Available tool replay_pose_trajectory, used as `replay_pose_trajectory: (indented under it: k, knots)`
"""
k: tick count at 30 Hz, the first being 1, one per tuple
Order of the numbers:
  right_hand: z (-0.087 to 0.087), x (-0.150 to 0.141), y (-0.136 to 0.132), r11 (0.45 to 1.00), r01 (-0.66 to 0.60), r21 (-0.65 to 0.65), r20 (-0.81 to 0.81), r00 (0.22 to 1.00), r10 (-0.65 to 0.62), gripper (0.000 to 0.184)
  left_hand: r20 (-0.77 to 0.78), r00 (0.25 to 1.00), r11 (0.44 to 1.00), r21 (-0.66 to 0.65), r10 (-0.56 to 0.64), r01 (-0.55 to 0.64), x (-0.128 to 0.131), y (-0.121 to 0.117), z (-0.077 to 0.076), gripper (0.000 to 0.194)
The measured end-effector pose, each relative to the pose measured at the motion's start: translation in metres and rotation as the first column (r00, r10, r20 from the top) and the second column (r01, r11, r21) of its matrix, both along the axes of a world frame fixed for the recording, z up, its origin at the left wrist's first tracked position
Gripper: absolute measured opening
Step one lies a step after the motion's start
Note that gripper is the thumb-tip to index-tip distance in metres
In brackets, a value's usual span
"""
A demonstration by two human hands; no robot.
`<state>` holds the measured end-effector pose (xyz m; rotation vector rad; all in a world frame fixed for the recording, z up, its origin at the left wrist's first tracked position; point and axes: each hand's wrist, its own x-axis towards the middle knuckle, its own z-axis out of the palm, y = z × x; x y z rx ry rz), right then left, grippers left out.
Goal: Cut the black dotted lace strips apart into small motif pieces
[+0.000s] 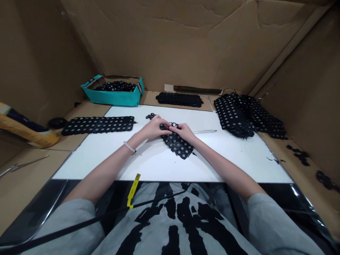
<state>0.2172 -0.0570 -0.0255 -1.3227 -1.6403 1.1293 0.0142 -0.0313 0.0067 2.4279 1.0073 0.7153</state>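
Over the middle of the white board [212,163], both my hands are closed on a black sheet with rows of pale round dots [179,146]. My left hand [155,128] pinches its upper left part, thumb and fingers together. On its upper edge my right hand [183,131] pinches too, fingertips close to the left ones. The sheet's lower end hangs slanted toward the right and rests near the board. A few small black round pieces [151,115] lie just beyond my left hand. Beside my right hand is a thin silvery pointed tool [205,131].
A teal box [114,97] of black round pieces stands at the back left. Other dotted black strips lie at the left [98,125], back [179,99] and right [231,115]. Scissors [23,165] and a yellow container [29,127] are far left. Cardboard walls [164,46] surround the board.
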Motion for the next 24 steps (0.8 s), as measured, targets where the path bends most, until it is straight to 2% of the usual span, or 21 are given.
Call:
replay_pose_trajectory:
  k: [3, 5, 8, 10, 11, 13, 16, 18, 19, 22, 24]
  knots:
    - [0.005, 0.004, -0.001, 0.996, -0.070, -0.052, -0.022, 0.997, 0.069, 0.053, 0.026, 0.999, 0.999, -0.029, 0.032, -0.032, 0.004, -0.003, -0.002, 0.030]
    - [0.007, 0.009, -0.001, 0.984, -0.137, -0.112, -0.051, 0.990, 0.132, 0.049, 0.077, 0.993, 0.992, -0.098, 0.085, -0.077, 0.003, 0.002, -0.006, 0.026]
    - [0.003, 0.014, 0.001, 0.971, -0.159, -0.178, -0.096, 0.985, 0.144, 0.046, 0.179, 0.959, 0.937, -0.312, 0.221, -0.158, -0.003, 0.015, -0.014, 0.026]
    - [0.000, 0.014, 0.003, 0.976, -0.125, -0.180, -0.117, 0.988, 0.105, 0.045, 0.242, 0.904, 0.892, -0.377, 0.353, -0.248, -0.011, 0.026, -0.020, 0.027]
    - [-0.002, 0.013, 0.003, 0.978, -0.111, -0.176, -0.116, 0.989, 0.091, 0.045, 0.261, 0.868, 0.878, -0.355, 0.422, -0.320, -0.017, 0.032, -0.022, 0.027]
    - [-0.003, 0.012, 0.002, 0.981, -0.085, -0.171, -0.090, 0.993, 0.071, 0.042, 0.243, 0.813, 0.846, -0.226, 0.529, -0.483, -0.030, 0.041, -0.025, 0.027]
    - [0.000, 0.009, -0.002, 0.983, -0.079, -0.168, -0.082, 0.994, 0.066, 0.038, 0.094, 0.784, 0.786, 0.023, 0.613, -0.617, -0.046, 0.047, -0.024, 0.025]
    - [0.001, 0.008, -0.003, 0.984, -0.088, -0.153, -0.104, 0.992, 0.073, 0.035, 0.023, 0.797, 0.786, 0.146, 0.604, -0.600, -0.046, 0.043, -0.019, 0.033]
    - [0.002, 0.007, -0.004, 0.986, -0.091, -0.140, -0.110, 0.991, 0.076, 0.034, 0.011, 0.825, 0.809, 0.188, 0.566, -0.557, -0.042, 0.038, -0.016, 0.036]
    - [-0.001, 0.005, -0.002, 0.992, -0.090, -0.085, -0.105, 0.991, 0.081, 0.031, -0.048, 0.957, 0.939, 0.212, 0.287, -0.271, -0.021, 0.020, -0.008, 0.031]
    - [-0.004, 0.004, 0.000, 0.995, -0.085, -0.054, -0.084, 0.993, 0.081, 0.031, -0.098, 0.985, 0.977, 0.178, 0.139, -0.121, -0.009, 0.012, -0.006, 0.024]
